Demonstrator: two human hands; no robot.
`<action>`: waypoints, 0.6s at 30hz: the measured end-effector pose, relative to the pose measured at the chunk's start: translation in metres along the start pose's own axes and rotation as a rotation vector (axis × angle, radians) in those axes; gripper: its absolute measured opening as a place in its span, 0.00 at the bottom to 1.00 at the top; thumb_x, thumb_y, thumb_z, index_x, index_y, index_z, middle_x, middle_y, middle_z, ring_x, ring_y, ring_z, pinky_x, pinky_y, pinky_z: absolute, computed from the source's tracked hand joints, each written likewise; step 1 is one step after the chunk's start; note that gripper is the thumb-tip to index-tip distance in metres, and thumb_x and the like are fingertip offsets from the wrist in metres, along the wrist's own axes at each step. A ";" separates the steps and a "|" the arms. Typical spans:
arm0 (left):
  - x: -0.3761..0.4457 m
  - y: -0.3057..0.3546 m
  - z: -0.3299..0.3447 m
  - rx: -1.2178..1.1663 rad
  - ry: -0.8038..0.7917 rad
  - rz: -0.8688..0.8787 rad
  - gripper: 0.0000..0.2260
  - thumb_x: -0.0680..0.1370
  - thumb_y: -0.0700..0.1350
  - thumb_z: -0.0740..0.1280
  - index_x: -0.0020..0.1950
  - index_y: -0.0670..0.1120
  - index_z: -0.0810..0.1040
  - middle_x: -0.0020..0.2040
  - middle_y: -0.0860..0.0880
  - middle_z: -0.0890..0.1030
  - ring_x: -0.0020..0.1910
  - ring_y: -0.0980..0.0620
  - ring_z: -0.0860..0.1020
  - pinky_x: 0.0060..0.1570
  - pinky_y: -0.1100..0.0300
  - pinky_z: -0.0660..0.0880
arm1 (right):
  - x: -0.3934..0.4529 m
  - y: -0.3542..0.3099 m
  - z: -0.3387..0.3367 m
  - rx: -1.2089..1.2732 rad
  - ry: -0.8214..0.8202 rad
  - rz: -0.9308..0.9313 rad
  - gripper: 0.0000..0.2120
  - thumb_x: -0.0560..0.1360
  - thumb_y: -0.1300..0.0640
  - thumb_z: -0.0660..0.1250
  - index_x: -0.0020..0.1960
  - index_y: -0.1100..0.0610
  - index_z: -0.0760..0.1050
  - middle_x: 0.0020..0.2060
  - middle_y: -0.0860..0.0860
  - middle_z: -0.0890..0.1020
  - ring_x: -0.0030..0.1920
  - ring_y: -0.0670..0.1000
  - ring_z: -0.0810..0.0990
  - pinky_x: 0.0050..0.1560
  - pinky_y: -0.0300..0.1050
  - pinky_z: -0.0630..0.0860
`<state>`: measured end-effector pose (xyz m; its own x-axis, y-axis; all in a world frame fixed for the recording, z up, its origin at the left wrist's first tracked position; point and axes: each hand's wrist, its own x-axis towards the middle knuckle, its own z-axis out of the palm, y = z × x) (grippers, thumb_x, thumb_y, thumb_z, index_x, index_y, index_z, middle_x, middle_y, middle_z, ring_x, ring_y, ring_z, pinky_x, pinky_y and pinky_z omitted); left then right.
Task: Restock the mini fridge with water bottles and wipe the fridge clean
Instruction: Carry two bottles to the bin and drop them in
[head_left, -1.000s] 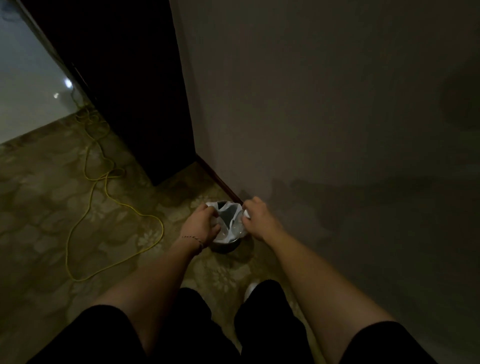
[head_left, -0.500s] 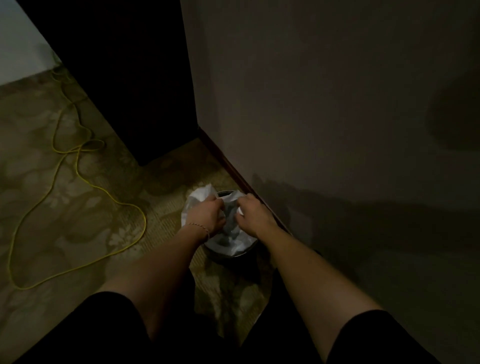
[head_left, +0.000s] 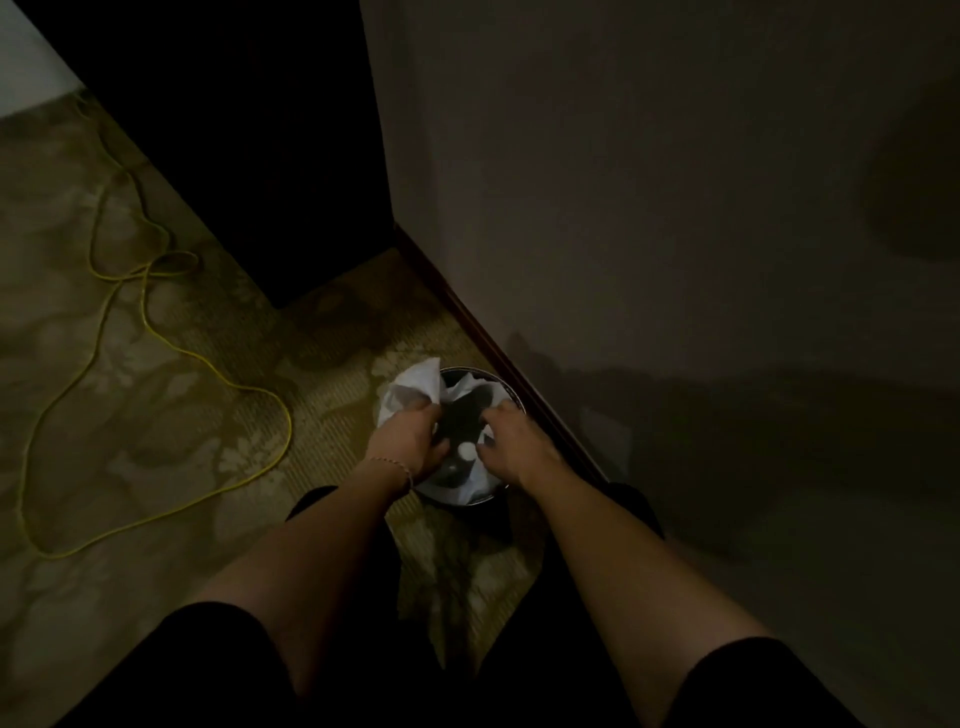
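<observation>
Both hands, left hand (head_left: 410, 441) and right hand (head_left: 511, 441), grip the white bin liner (head_left: 415, 384), now tugged further over the wastebasket (head_left: 467, 501) at lower centre; fridge restocking waits.

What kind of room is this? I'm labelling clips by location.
Probably a hotel room, though it is dim: patterned carpet, a small lined waste bin by the wall's baseboard, and dark furniture in the corner.

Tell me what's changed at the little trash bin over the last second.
The left hand has pulled the white bin liner up and out over the left rim of the small trash bin, keeping its grip on it. The right hand has moved from the rim down into the bin's mouth, still holding liner. The view has drawn closer. The bin remains by the baseboard, the yellow cord on the carpet.
</observation>
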<state>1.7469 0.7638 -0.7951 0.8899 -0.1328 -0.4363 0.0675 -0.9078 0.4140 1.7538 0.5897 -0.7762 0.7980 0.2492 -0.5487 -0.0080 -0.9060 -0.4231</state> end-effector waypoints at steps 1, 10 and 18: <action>-0.011 0.006 -0.010 0.012 -0.016 -0.020 0.18 0.77 0.52 0.67 0.66 0.51 0.74 0.61 0.49 0.77 0.57 0.50 0.77 0.57 0.54 0.76 | -0.013 -0.005 -0.010 -0.009 -0.013 0.015 0.18 0.79 0.52 0.66 0.66 0.56 0.72 0.66 0.55 0.70 0.61 0.58 0.76 0.59 0.53 0.76; -0.115 0.071 -0.149 0.068 -0.077 -0.064 0.21 0.76 0.58 0.67 0.66 0.51 0.73 0.62 0.49 0.73 0.54 0.49 0.76 0.51 0.54 0.77 | -0.139 -0.074 -0.136 -0.007 -0.006 0.056 0.23 0.80 0.51 0.65 0.72 0.55 0.68 0.70 0.55 0.67 0.64 0.56 0.73 0.60 0.50 0.74; -0.178 0.152 -0.313 0.136 0.034 0.117 0.21 0.75 0.63 0.65 0.62 0.53 0.74 0.58 0.50 0.73 0.53 0.50 0.75 0.48 0.53 0.78 | -0.244 -0.168 -0.265 0.003 0.133 0.097 0.19 0.79 0.50 0.66 0.67 0.54 0.70 0.63 0.52 0.68 0.59 0.54 0.74 0.59 0.55 0.76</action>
<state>1.7400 0.7743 -0.4041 0.9031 -0.2291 -0.3632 -0.0970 -0.9328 0.3472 1.7202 0.5904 -0.3797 0.8659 0.1134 -0.4871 -0.0904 -0.9224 -0.3755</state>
